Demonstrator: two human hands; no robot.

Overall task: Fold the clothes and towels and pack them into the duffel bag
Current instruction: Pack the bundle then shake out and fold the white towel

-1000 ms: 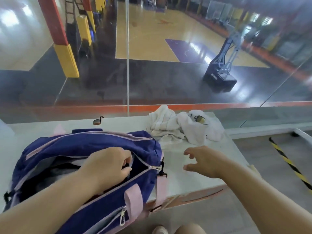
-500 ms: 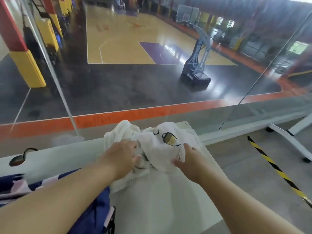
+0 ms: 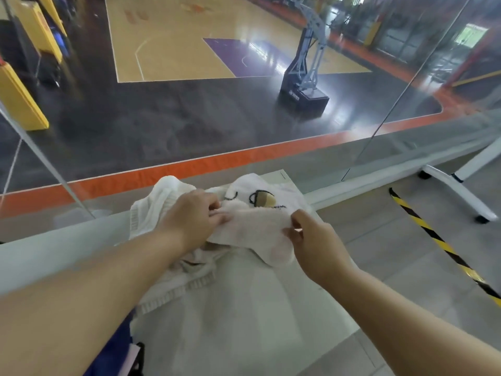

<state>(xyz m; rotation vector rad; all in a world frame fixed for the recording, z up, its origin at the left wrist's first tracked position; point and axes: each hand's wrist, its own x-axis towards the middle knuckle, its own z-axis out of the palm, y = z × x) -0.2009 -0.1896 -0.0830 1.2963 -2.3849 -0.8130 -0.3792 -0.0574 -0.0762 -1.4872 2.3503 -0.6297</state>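
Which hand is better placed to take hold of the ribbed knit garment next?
Left, probably: the left hand pinches the towel right over the knit garment; the right hand holds the towel's other edge.

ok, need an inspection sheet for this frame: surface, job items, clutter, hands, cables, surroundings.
Surface: white table, cloth pile at its far end.
Job's things: embroidered white towel, partly raised between the hands; white knit garment, crumpled beneath and left of it; blue duffel bag, only a corner in view at bottom left.
Clutter: nothing seen.
Grippers: left hand and right hand each pinch an edge of the towel.
Cables: nothing seen.
Surroundings: glass panel behind the table; basketball hoop stand on the court beyond; black-and-yellow striped strip and white wheeled frame on the floor at right.
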